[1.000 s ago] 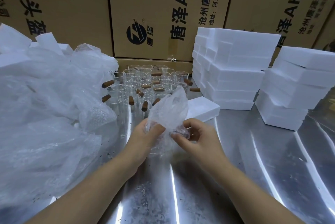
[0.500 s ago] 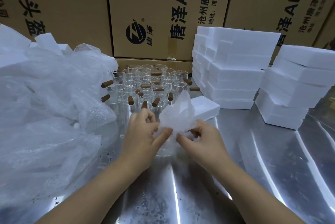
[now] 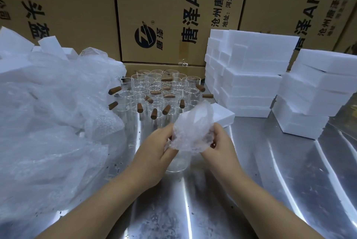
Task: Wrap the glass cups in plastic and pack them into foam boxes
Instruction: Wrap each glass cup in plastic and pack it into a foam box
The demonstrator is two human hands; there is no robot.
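Both hands at ctr of the tabletop, working one sheet of bubble wrap. Left hand pinches the wrap's left edge btw thumb & curled fingers. Right hand grips the right edge, fingers curled in around it. Wrap is bunched up btw them, top corner sticking up & leaning right.

Under it is a glass cup. Only the lower part shows: clear, upright, below the wrap & btw the two wrists. Upper part is covered by wrap. Can't tell if its base sits on the metal or is just off it.

Behind the hands is a cluster of bare cups, upright & packed close, many w/ a short brown handle poking out sideways. Just right of the cluster one foam box lies flat, partly hidden behind the wrap. Further right a tall stack of foam boxes stands against the back. A second, lower stack sits near the right edge, beside the first.

Left side has a big heap of loose plastic reaching up to the cluster's left side. Foam blocks stick out behind it. Back wall = cardboard cartons w/ black print & a round logo. Tabletop is shiny metal, w/ small specks near the forearms.
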